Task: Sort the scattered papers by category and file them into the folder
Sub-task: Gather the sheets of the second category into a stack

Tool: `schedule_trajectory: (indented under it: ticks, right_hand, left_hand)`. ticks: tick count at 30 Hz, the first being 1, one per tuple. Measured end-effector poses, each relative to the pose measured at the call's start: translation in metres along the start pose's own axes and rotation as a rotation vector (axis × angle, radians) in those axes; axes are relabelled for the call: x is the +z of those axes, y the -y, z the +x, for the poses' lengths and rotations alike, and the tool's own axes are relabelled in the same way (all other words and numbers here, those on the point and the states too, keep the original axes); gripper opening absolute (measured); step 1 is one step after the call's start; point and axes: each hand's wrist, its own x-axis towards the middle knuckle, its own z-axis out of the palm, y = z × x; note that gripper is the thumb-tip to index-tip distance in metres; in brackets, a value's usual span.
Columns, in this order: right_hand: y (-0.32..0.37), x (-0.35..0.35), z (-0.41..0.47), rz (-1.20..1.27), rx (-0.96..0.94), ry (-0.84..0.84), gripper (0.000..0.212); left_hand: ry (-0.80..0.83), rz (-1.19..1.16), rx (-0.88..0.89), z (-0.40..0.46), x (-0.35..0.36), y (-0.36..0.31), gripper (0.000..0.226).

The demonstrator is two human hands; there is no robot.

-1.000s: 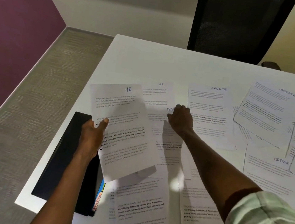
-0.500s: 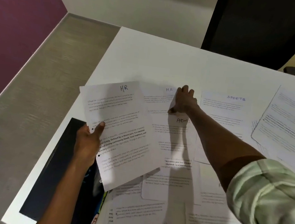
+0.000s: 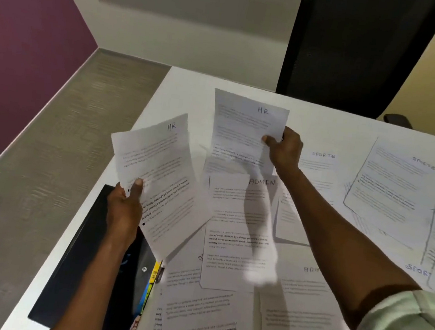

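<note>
My left hand (image 3: 124, 208) pinches an HR sheet (image 3: 158, 168) by its left edge and holds it tilted above the table's left side. My right hand (image 3: 283, 151) pinches a second HR sheet (image 3: 242, 129) at its right edge, lifted off the table. Under and in front of that sheet lies a page headed ADMIN (image 3: 236, 222). A black folder (image 3: 84, 258) with coloured tabs (image 3: 151, 285) lies at the table's left edge, partly hidden by my left arm. Pages headed SPORTS (image 3: 389, 186) lie to the right.
The white table (image 3: 193, 87) carries several more overlapping sheets near me, one also headed ADMIN (image 3: 304, 299). A black chair back (image 3: 356, 50) stands behind the far edge. The table's left edge drops to a grey carpet (image 3: 32, 169) beside a purple wall.
My right hand, which lay on the second HR sheet on the table, has gripped and lifted it. The left hand has kept its hold on the first HR sheet.
</note>
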Motion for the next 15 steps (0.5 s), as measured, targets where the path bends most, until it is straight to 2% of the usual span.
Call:
schedule_trajectory:
  ticks: [4,7,10,13,15]
  right_hand:
    - [0.04,-0.048,-0.011,0.106,-0.153,-0.112,0.008]
    - [0.071,-0.087,-0.021,0.186,-0.235,-0.122,0.009]
    - [0.103,-0.129,-0.043,0.246,-0.297,-0.121,0.016]
    - [0.127,-0.17,-0.071,0.295,-0.309,-0.009,0.022]
    - [0.134,-0.198,-0.091,0.301,-0.274,0.091,0.023]
  left_hand:
    - [0.013,-0.04,0.073,-0.015,0.008,-0.019,0.012]
    - [0.025,-0.058,0.134,-0.027,0.012,-0.037,0.016]
    - [0.031,-0.075,0.187,-0.045,0.016,-0.057,0.029]
    - [0.076,-0.064,0.231,-0.071,0.02,-0.076,0.036]
    - [0.147,-0.073,0.212,-0.092,0.023,-0.085,0.03]
